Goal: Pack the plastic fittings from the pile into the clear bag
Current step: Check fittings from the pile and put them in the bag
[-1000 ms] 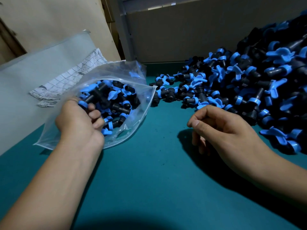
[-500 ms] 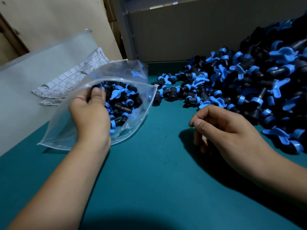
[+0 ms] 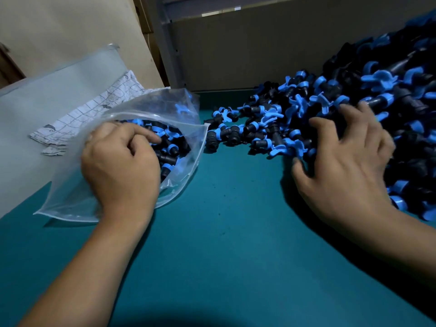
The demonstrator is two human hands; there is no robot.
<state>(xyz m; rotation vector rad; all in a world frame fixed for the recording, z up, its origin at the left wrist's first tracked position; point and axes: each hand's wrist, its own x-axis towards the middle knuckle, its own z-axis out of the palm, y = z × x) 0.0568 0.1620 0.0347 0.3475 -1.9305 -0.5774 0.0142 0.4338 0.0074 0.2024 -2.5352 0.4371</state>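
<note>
At right of frame, the right hand spreads wide over the pile; scoop few fittings while the left hand pinches the clear bag open.

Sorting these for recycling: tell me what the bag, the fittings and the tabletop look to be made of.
Clear bag: thin, soft plastic film, glossy, see-through and creased.
Fittings: moulded hard plastic by the look, black bodies with blue rings and wing tabs, a dull sheen.
Tabletop: smooth matt teal surface, perhaps a mat or laminate; cannot tell which.
</note>
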